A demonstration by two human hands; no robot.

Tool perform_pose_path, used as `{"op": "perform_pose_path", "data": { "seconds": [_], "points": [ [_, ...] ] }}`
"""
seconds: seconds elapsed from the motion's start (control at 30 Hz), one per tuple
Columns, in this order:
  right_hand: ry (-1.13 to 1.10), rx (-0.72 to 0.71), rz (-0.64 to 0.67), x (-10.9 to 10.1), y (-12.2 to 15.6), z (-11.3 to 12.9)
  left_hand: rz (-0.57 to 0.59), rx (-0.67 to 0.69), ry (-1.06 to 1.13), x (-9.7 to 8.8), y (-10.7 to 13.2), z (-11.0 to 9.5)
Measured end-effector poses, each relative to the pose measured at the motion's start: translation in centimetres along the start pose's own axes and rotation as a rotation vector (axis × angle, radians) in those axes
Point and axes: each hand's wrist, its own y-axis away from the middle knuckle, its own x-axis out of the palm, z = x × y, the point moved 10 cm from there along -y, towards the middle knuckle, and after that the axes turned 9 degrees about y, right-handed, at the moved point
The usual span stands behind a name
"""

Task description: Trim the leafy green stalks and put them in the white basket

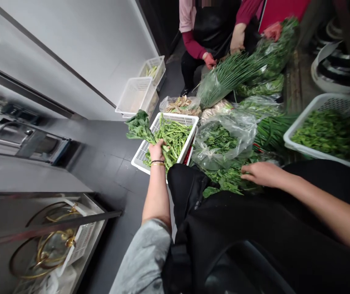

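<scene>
My left hand [157, 151] is closed around the stems of a bunch of leafy greens [139, 128], whose dark leaves point up and to the left. The bunch is over a white plastic basket [190, 119] filled with cut green stems [177, 136]. Over at the right, my right hand [262, 173] reaches toward loose leafy greens [226, 177] by my lap. Its fingers are extended and slightly apart, with the tips at the edge of the leaves. Just beyond those greens, an open clear plastic bag [245, 130] holds more leaves.
A co-worker's hands [210, 60] handle long green chives [232, 75] across the pile. White baskets [136, 96] stand by the wall, and another basket of greens [322, 134] is at right. A metal rack [92, 220] with hoses stands lower left.
</scene>
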Motion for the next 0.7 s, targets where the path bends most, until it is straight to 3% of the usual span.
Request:
{"op": "perform_pose_path", "data": {
  "seconds": [0.07,0.17,0.23,0.3,0.4,0.47,0.53,0.6,0.7],
  "points": [
    [-0.282,0.017,-0.145,-2.7,-0.5,0.5,0.256,-0.109,-0.009,3.0,2.7,1.5],
    [-0.817,-0.017,-0.259,-6.6,-1.9,2.5,0.725,-0.415,-0.029,8.4,11.3,7.2],
    [-1.098,-0.053,-0.272,-8.2,-3.1,3.8,0.884,-0.548,-0.022,10.5,16.2,10.2],
    [-1.233,-0.038,-0.311,-9.0,-3.8,3.9,0.886,-0.58,0.022,11.3,18.2,11.8],
    [-1.284,0.043,-0.373,-8.5,-3.9,2.3,0.755,-0.516,0.088,11.2,17.9,12.1],
    [-1.26,0.061,-0.388,-8.2,-3.5,1.5,0.728,-0.485,0.097,11.1,17.9,12.1],
    [-1.054,0.069,-0.463,-8.9,-2.6,1.0,0.718,-0.471,0.123,11.2,18.0,12.1],
    [-0.667,0.099,-0.597,-10.6,-1.1,1.5,0.66,-0.46,0.183,11.0,17.7,12.2],
    [-0.267,-0.04,-0.65,-11.9,0.5,4.7,0.551,-0.439,0.245,10.3,16.7,12.2]
  ]
}}
